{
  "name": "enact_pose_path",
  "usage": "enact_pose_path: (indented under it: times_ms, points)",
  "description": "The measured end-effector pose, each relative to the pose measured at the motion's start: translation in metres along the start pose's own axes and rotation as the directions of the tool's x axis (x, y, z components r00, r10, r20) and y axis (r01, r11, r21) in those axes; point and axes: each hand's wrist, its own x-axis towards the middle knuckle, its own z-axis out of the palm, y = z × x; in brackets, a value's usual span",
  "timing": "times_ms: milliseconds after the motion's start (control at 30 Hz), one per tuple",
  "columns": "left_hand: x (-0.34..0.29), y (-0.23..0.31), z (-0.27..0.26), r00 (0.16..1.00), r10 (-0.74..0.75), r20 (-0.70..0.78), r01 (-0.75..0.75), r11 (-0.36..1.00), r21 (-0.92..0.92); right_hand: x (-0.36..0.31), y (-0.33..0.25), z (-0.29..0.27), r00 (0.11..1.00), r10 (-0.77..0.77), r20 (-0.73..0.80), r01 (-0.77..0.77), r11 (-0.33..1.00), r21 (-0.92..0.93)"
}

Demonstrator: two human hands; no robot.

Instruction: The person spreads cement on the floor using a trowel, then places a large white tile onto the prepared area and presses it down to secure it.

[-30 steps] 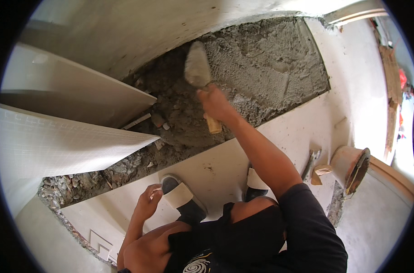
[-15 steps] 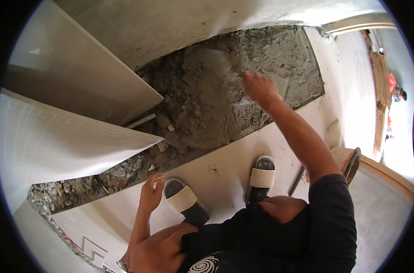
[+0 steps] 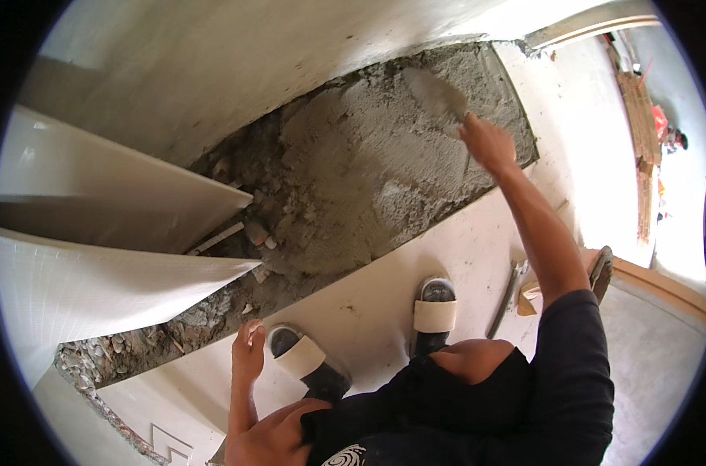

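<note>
My right hand [image 3: 489,144] is closed round the handle of a trowel [image 3: 437,92]. Its broad, mortar-smeared blade lies against the grey wet mortar [image 3: 353,167] toward the far right end of the bed. The mortar there is fairly smooth, while it turns lumpy and dark toward the left. My left hand [image 3: 248,349] hangs beside my left sandal, above the tile edge, its fingers loosely curled and their tips pale with dust. I see nothing held in it.
Two large pale tiles [image 3: 135,283] [image 3: 120,175] stand on edge at the left. Broken rubble [image 3: 128,346] lies below them. My sandals [image 3: 434,311] rest on the laid light tiles [image 3: 368,287]. A dark bar [image 3: 506,299] and a round container [image 3: 600,270] are to the right. Wooden boards [image 3: 640,144] lie beyond.
My right hand has moved the trowel rightward across the mortar, and the surface behind it looks smoother. My left hand stays low, near the left sandal. The view has shifted slightly.
</note>
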Motion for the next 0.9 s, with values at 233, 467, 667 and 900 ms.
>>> enact_pose_path:
  times_ms: [233,467,667,900]
  points:
    - [-0.002,0.018,0.015,0.994,-0.113,0.002,0.113,0.991,0.067,0.004,0.039,0.029,0.995,-0.097,-0.028,0.096,0.995,-0.027]
    - [-0.011,0.02,0.026,0.986,-0.159,-0.052,0.163,0.984,0.076,0.052,0.075,0.005,0.974,0.118,0.191,-0.19,0.887,0.421]
    - [-0.014,0.02,0.035,0.985,-0.171,-0.038,0.173,0.982,0.076,0.002,0.051,0.041,0.979,-0.11,0.173,0.065,0.968,0.244]
    - [-0.011,0.015,0.03,0.993,-0.112,-0.045,0.117,0.984,0.132,0.034,0.161,0.03,0.918,0.301,0.257,-0.386,0.826,0.411]
